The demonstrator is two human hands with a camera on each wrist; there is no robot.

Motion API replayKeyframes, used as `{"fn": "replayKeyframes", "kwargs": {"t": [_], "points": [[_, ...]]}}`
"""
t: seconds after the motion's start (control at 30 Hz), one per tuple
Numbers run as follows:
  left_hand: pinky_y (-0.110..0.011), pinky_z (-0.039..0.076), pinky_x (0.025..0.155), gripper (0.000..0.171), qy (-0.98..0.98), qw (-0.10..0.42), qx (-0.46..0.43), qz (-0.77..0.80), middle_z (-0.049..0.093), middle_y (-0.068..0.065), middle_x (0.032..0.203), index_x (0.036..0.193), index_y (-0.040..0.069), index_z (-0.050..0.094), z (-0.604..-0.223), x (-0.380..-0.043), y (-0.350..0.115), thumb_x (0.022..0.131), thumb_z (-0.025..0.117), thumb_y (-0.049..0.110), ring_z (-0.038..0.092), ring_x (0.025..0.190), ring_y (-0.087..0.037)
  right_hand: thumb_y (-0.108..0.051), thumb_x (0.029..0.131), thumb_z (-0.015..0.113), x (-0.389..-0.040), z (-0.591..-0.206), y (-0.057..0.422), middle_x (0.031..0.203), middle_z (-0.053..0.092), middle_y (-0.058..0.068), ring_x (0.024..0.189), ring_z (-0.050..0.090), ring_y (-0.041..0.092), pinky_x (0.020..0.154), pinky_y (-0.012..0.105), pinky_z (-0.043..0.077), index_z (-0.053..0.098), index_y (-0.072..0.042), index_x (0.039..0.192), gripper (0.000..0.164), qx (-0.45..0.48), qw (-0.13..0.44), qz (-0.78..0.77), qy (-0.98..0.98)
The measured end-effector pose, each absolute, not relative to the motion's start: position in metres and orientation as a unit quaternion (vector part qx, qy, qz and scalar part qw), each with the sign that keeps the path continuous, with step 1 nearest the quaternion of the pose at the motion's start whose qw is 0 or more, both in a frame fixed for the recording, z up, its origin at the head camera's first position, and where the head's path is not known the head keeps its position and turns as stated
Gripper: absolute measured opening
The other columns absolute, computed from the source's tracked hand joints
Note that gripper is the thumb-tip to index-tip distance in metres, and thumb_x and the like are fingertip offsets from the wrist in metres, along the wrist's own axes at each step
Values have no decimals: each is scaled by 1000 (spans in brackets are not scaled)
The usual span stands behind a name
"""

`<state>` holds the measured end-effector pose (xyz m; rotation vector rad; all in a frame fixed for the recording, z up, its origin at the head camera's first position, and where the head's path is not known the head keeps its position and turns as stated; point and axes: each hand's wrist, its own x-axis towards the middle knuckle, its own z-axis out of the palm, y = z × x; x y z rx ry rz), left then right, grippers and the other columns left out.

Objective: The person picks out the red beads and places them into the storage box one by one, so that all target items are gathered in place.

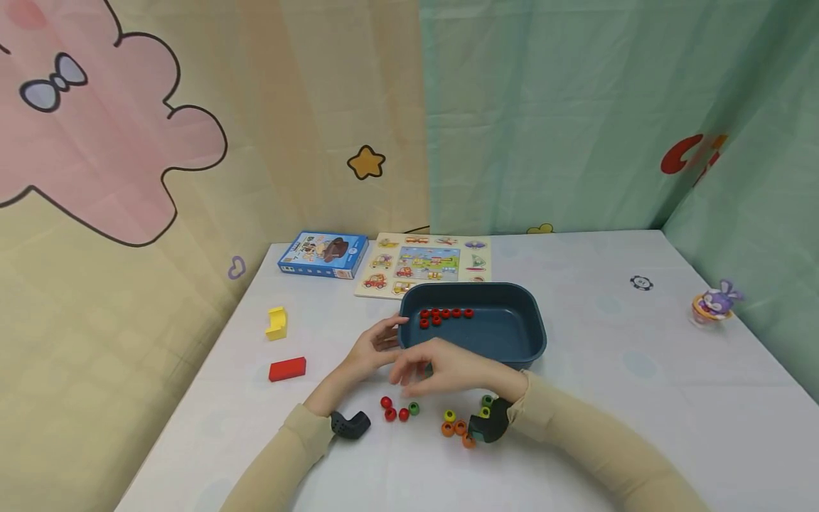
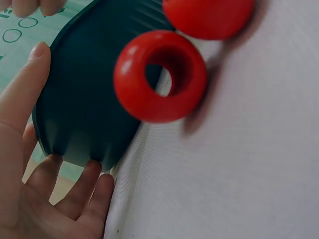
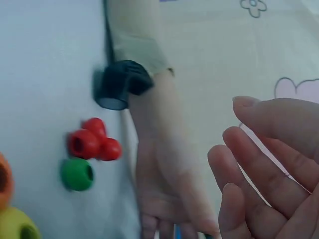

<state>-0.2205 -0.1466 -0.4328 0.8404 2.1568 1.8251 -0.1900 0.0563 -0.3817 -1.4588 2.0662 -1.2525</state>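
My left hand (image 1: 367,353) holds the left end of a dark blue rectangular tray (image 1: 512,341). Its thumb lies along the rim and its fingertips touch the outer wall, as the left wrist view shows. Several red beads lie inside the tray. My right hand (image 1: 441,366) hovers before the tray's front wall, fingers loosely bent with nothing between them in the right wrist view. Below the hands, red beads (image 1: 390,414) sit beside a green bead (image 1: 414,408). Orange beads (image 1: 448,429) and a yellow bead (image 1: 450,415) are near the right wrist's black camera.
Behind the tray lie a picture puzzle board (image 1: 374,283) and a blue box (image 1: 324,254). At left are a yellow block (image 1: 276,324) and a red block (image 1: 287,369). A purple rabbit figure (image 1: 716,300) stands near the right edge.
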Motion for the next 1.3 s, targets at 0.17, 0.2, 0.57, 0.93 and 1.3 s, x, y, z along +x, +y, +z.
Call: {"fn": "replayKeyframes", "kwargs": {"t": [0.17,0.2,0.57,0.93,1.3], "points": [[-53,32,96,58,727,104,279,619,22,-20,142,131,-6,36,-432,-220,-146,81,64,1,37,117,-44,-19,81,67,-185,-415,39,96,63,-3,88,56,7,75,20,48,62,-13,102,23,-520,165,-397,738],[-54,32,96,58,727,105,276,620,21,-19,143,131,-6,36,-431,-219,-146,80,64,2,37,117,-44,-20,80,67,-185,-421,37,96,62,-5,87,56,6,75,19,47,62,-14,103,24,-522,160,-384,744],[-52,33,96,59,733,109,261,619,22,-17,143,131,-4,38,-430,-220,-146,80,66,5,39,117,-41,-25,76,72,-182,-444,32,101,55,-14,90,50,0,80,14,41,61,-20,103,29,-530,118,-341,767],[-52,32,96,59,733,109,264,618,21,-18,143,131,-5,37,-430,-220,-146,80,66,6,38,117,-42,-26,80,67,-182,-447,30,95,58,-16,86,51,-1,77,13,42,64,-20,99,20,-526,88,-338,776],[-50,34,96,61,741,116,254,610,25,-16,142,132,-2,37,-429,-219,-146,80,67,10,40,116,-41,-21,81,67,-173,-424,49,96,60,-14,87,56,8,76,21,48,63,-17,101,21,-496,108,-415,755]]}}
